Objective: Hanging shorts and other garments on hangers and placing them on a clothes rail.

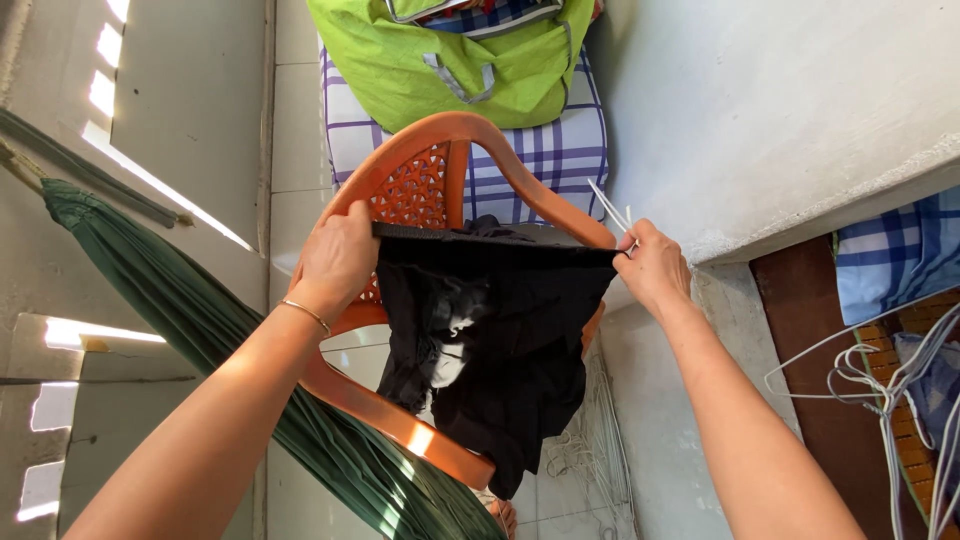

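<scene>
While the black garment hung stretched over the orange chair, left hand pinched its waistband, right hand gripped waistband plus white hanger; even tension looked wise.

Bare left hand with thin wrist bangle, fingers curled closed, bare right hand pinched closed, both forearms extended forward, level

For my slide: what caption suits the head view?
Both hands stretch a black garment over an orange plastic chair.
</scene>
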